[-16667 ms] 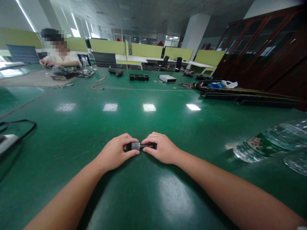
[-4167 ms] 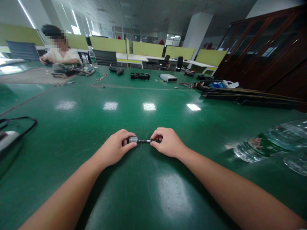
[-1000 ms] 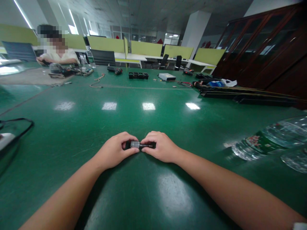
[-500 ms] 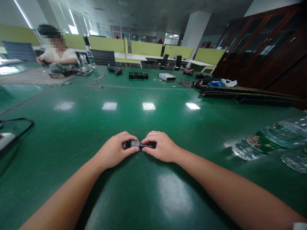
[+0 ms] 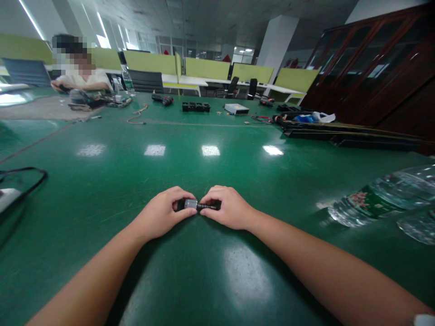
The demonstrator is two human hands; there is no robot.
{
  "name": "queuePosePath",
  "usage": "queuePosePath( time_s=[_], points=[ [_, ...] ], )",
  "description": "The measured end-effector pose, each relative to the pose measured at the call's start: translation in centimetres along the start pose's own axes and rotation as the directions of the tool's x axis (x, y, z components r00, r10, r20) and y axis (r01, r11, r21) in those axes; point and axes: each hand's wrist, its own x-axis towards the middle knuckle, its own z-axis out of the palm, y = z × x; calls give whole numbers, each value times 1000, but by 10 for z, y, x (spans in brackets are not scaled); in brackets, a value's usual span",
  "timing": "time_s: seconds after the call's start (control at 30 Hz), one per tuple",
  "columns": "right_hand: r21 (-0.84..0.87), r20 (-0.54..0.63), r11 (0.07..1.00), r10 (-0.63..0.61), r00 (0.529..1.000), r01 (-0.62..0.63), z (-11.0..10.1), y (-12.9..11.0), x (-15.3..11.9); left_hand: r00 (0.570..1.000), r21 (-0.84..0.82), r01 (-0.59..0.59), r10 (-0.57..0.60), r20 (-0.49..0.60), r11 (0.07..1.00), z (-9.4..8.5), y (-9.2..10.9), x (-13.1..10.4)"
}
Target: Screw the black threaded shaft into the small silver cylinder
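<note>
Between both hands, at the middle of the green table (image 5: 210, 262), is a small silver cylinder (image 5: 190, 204) with a thin, dark, ridged shaft (image 5: 205, 206) sticking out to the right. My left hand (image 5: 166, 209) pinches the cylinder between thumb and fingers; the cylinder's left end is partly hidden. Thumb and fingertips of my right hand (image 5: 229, 208) close on the dark shaft near where it meets the cylinder. The two hands almost touch at their fingertips. The piece lies level, at or just above the tabletop; I cannot tell which.
Two clear plastic bottles, one with a green label (image 5: 370, 201), lie at the right. A black cable (image 5: 34, 171) and white block (image 5: 10, 198) are at left. Farther back are a power drill (image 5: 163, 99), black tray (image 5: 196, 107), white box (image 5: 236, 108), long black rails (image 5: 346, 133) and a seated person (image 5: 83, 79).
My hands and the silver cylinder with its shaft stay practically in place. Across the table, the seated person has shifted slightly.
</note>
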Motion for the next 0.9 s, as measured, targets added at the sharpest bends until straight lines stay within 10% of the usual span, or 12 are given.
queuePosePath(
  time_s=[0.9],
  points=[
    [-6, 5, 1000, 4, 1000, -4, -1, -1, 0, 1000, 16, -24, 24, -13, 1000, 1, -2, 0]
  ],
)
